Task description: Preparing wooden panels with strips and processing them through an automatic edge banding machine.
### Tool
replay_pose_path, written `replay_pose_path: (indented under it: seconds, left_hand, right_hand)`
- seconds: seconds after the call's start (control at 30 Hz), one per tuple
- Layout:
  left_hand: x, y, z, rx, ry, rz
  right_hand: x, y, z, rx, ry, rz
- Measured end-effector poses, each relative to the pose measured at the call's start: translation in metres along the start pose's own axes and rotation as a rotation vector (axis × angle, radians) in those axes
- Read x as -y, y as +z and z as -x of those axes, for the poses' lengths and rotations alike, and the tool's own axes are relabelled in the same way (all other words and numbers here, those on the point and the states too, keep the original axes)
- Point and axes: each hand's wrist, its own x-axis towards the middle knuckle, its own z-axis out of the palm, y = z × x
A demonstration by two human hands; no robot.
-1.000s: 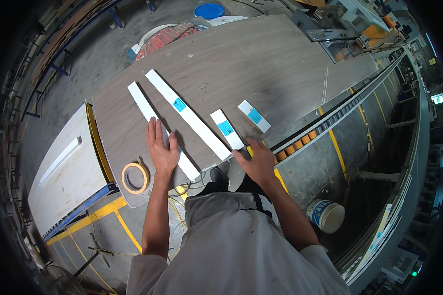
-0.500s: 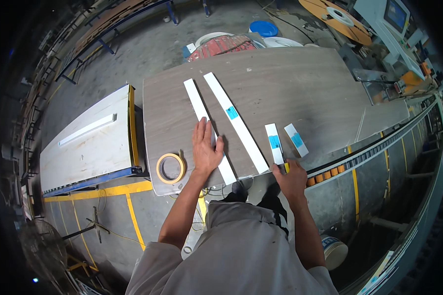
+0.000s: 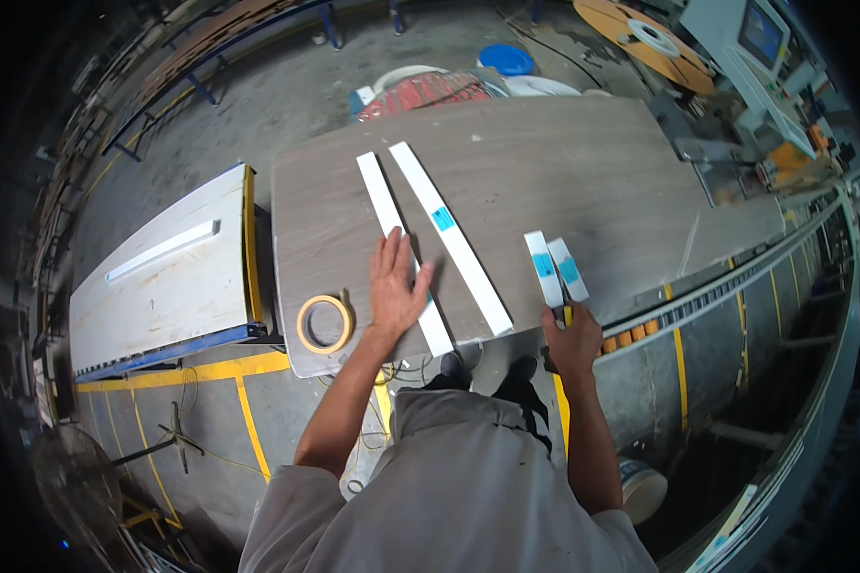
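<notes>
My left hand [image 3: 397, 289] lies flat, thumb spread, on a long white strip [image 3: 379, 191] on the brown board. To its right lies a second long white strip [image 3: 463, 258] with a blue label. My right hand [image 3: 573, 341] is closed around a small yellow-and-black tool [image 3: 568, 315], its kind mostly hidden by the fingers. That hand is at the near end of a short white strip [image 3: 537, 250] with a blue label. Close beside it, tilted, is another short labelled strip [image 3: 573, 279]; their near parts almost touch.
A roll of tan tape [image 3: 303, 325] lies at the near left corner of the brown board [image 3: 583, 153]. Left of it stands a white-topped table [image 3: 162, 296] bearing another white strip [image 3: 162, 250]. A roller conveyor [image 3: 726, 291] runs along the right. Beyond the board sits a blue lid [image 3: 506, 59].
My right hand has moved a little right and away from me. The short strip at it has shifted right, up against its neighbour. My left hand stays on the long strip.
</notes>
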Motion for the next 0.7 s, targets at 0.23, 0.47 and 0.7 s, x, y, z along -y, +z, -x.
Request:
replay_pose_path:
  seconds: [0.23, 0.47, 0.7]
  left_hand:
    - [0.010, -0.027, -0.023, 0.149, 0.135, 0.069]
    - [-0.014, -0.055, -0.080, 0.532, 0.587, -0.542]
    - [-0.035, -0.018, -0.099, 0.752, 0.851, -0.612]
  right_hand:
    - [-0.012, -0.006, -0.010, -0.013, 0.007, -0.011]
    - [-0.012, -0.029, -0.019, -0.048, 0.086, -0.052]
    - [-0.005, -0.014, -0.049, 0.152, 0.009, 0.001]
